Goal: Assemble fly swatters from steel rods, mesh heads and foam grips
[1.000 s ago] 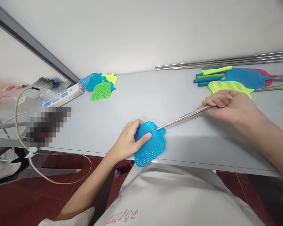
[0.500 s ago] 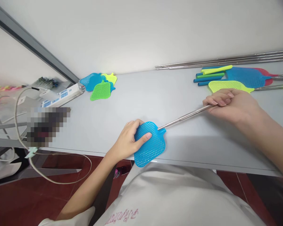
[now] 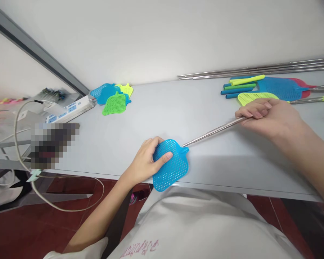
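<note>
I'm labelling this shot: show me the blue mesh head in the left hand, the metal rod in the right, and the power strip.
Blue mesh head [image 3: 174, 169], head view: its perforated face.
Metal rod [image 3: 217, 130], head view: midway along its visible length.
Power strip [image 3: 72, 107], head view: its socketed face, near the middle.

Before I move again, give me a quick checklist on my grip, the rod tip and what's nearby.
1. Left hand gripping the blue mesh head: ok.
2. Right hand holding the metal rod: ok.
3. Rod tip inside the neck of the blue mesh head: not ok; it shows beside the neck.
4. Rod tip touching the neck: cannot tell; they meet in view, but any gap is too small to judge.
5. Right hand apart from the yellow mesh head beyond it: cannot tell; they overlap in this view.
6. Left hand apart from the power strip: ok.
</note>
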A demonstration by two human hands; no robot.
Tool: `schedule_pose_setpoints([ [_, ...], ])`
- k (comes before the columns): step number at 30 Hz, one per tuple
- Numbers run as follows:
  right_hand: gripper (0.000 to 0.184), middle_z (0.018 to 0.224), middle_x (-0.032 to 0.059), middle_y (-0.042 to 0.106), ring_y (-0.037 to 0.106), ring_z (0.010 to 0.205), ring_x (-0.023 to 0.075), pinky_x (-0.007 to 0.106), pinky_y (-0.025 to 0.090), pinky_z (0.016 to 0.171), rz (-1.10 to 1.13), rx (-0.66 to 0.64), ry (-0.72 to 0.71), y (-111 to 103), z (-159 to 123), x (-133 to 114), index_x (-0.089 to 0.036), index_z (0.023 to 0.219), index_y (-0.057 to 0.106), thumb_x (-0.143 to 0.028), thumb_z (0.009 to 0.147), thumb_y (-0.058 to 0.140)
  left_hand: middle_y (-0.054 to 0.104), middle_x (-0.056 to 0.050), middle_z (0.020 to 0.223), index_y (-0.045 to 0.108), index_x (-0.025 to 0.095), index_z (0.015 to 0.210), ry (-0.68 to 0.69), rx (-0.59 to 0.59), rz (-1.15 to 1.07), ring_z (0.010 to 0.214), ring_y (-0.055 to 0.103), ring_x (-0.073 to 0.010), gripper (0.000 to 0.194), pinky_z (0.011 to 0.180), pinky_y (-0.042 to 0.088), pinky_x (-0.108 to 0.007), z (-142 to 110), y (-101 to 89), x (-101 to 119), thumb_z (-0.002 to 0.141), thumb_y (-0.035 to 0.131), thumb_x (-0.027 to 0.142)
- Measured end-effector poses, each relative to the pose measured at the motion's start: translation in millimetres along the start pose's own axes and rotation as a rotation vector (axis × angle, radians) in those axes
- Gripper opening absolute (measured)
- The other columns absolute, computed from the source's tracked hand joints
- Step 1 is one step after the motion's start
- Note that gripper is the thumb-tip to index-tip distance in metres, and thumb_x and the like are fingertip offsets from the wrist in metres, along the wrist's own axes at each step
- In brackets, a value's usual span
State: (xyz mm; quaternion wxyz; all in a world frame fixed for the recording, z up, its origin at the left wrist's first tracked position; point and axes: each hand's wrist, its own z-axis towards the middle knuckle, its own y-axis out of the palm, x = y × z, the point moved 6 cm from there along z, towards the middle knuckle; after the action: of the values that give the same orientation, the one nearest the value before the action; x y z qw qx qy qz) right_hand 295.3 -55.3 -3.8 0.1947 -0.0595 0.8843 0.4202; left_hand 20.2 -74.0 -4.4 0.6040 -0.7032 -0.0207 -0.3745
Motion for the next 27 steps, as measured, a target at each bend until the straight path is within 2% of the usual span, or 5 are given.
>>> schedule_pose_setpoints([
  [9, 0.020, 0.046, -0.0067, 0.014, 0.012, 0.036, 0.0066, 0.019, 0.018, 0.035, -0.008, -0.014, 0.036, -2, -1, 7, -0.019, 0.062, 0.014, -0.003, 0.065, 0.025, 0.050, 0.000, 0.083, 0.046, 0.018, 0.089, -0.007, -0.002, -0.004, 0.080, 0.048, -0.0146, 0.029, 0.074, 0.038, -0.028, 0, 0.2, 0, 0.084, 0.046, 0.047],
  [17, 0.020, 0.044, -0.0060, 0.017, 0.015, 0.035, 0.0069, 0.020, 0.020, 0.035, -0.032, -0.028, -0.028, 1, 4, -7, -0.019, 0.062, 0.013, -0.003, 0.062, 0.024, 0.051, 0.000, 0.083, 0.046, 0.018, 0.088, -0.009, -0.001, -0.014, 0.079, 0.049, -0.0147, 0.029, 0.075, 0.038, -0.028, 0, 0.3, -1, 0.084, 0.046, 0.047],
  [27, 0.020, 0.043, -0.0065, 0.017, 0.015, 0.034, 0.0064, 0.020, 0.020, 0.035, -0.038, -0.023, -0.009, 0, -2, -3, -0.019, 0.062, 0.013, -0.003, 0.065, 0.025, 0.052, 0.000, 0.082, 0.046, 0.019, 0.088, -0.037, -0.011, -0.031, 0.079, 0.049, -0.0154, 0.030, 0.074, 0.039, -0.029, 0, -0.5, 1, 0.083, 0.045, 0.048],
])
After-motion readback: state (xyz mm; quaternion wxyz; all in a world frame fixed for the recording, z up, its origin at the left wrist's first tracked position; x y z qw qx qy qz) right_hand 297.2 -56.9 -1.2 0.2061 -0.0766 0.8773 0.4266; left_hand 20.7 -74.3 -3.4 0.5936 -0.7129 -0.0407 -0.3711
